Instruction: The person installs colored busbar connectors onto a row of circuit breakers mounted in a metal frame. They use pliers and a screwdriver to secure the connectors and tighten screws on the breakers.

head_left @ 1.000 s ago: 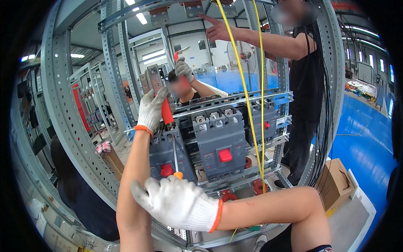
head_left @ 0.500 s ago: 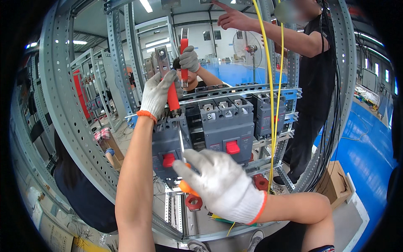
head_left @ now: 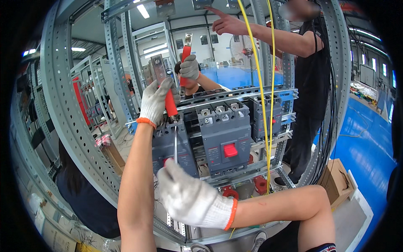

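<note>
My gloved left hand [head_left: 153,101] is closed round a flat metal busbar with a red sleeve [head_left: 170,103]. The bar leans, its lower end at the top terminal of the left grey circuit breaker [head_left: 180,145]. Lower down, my gloved right hand [head_left: 191,197] grips a screwdriver [head_left: 176,145]. Its shaft points up to the screw hole just below that terminal; the glove hides the handle. Beside it stands a wider-showing middle circuit breaker [head_left: 224,136] with a red toggle, and further right a smaller circuit breaker [head_left: 263,119].
Behind the rails, a co-worker's gloved hand [head_left: 190,67] holds another red-sleeved busbar [head_left: 186,54]. At right, another person's bare hand [head_left: 230,24] points at a metal plate overhead. Yellow cables [head_left: 259,80] hang before the breakers. Perforated steel posts [head_left: 63,105] frame both sides; a cardboard box [head_left: 336,180] stands lower right.
My right hand has shifted left and down, and the screwdriver now stands more upright. My left hand stays on the busbar. The view has moved slightly.
</note>
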`<state>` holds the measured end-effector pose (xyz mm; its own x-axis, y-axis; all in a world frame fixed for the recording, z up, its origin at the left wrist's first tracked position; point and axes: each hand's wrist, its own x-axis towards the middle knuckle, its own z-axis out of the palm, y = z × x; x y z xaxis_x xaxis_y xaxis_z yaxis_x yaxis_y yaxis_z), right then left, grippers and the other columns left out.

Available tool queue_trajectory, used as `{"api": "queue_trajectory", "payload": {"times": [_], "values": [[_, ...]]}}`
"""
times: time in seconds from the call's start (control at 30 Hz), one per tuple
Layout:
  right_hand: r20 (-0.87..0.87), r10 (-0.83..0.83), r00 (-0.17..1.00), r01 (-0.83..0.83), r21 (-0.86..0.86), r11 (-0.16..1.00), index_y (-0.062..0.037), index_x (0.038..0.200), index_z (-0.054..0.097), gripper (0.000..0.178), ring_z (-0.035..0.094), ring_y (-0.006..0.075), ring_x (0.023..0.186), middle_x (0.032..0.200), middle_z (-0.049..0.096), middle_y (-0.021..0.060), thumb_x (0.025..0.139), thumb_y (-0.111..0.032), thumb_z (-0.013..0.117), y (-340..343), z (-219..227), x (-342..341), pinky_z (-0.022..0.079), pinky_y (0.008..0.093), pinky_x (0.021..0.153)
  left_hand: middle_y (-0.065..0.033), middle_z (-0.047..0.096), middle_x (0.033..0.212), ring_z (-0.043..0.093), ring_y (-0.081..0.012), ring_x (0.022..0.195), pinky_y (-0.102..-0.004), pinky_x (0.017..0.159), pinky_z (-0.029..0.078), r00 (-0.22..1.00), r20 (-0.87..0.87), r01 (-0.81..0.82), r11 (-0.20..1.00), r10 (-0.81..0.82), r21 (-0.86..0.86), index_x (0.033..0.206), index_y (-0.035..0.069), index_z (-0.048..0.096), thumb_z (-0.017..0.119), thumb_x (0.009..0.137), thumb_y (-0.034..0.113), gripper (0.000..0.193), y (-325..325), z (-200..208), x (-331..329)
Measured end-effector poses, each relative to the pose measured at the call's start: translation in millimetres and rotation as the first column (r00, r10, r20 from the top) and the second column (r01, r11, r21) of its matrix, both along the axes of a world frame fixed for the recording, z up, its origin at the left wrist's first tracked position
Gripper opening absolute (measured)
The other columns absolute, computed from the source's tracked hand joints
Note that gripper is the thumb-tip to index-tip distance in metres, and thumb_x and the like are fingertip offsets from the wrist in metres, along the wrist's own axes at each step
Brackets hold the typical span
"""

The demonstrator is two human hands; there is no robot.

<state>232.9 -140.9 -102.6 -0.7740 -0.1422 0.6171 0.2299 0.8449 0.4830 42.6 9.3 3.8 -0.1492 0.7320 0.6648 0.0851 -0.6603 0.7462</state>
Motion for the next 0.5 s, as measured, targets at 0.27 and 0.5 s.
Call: {"api": "queue_trajectory", "payload": {"times": [0.27, 0.5], "values": [[-0.524, -0.107, 0.845, -0.337, -0.677, 0.655, 0.0047, 0.116, 0.063, 0.033, 0.069, 0.0312, 0.09, 0.089, 0.067, 0.0167, 0.096, -0.021, 0.064, -4, 5, -2, 0.058, 0.0348, 0.074, -0.0072, 0.066, 0.085, 0.065, -0.0157, 0.071, -0.031, 0.065, 0.057, 1.0, -0.012, 0.009, 1.0, -0.009, 0.009, 0.107, -0.001, 0.061, 0.07, 0.098, 0.034, 0.037, 1, -1, -3], [-0.89, -0.159, 0.428, -0.883, -0.449, 0.135, 0.0068, 0.125, 0.061, 0.03, 0.066, 0.0277, 0.116, 0.129, 0.063, 0.0166, 0.097, -0.003, 0.057, -4, -14, -14, 0.051, 0.0392, 0.101, -0.0065, 0.068, 0.089, 0.065, -0.0145, 0.074, -0.0308, 0.068, 0.055, 0.986, -0.13, -0.099, 0.995, 0.102, 0.032, 0.109, -0.003, 0.063, 0.071, 0.097, 0.035, 0.041, 12, -4, -16]]}}
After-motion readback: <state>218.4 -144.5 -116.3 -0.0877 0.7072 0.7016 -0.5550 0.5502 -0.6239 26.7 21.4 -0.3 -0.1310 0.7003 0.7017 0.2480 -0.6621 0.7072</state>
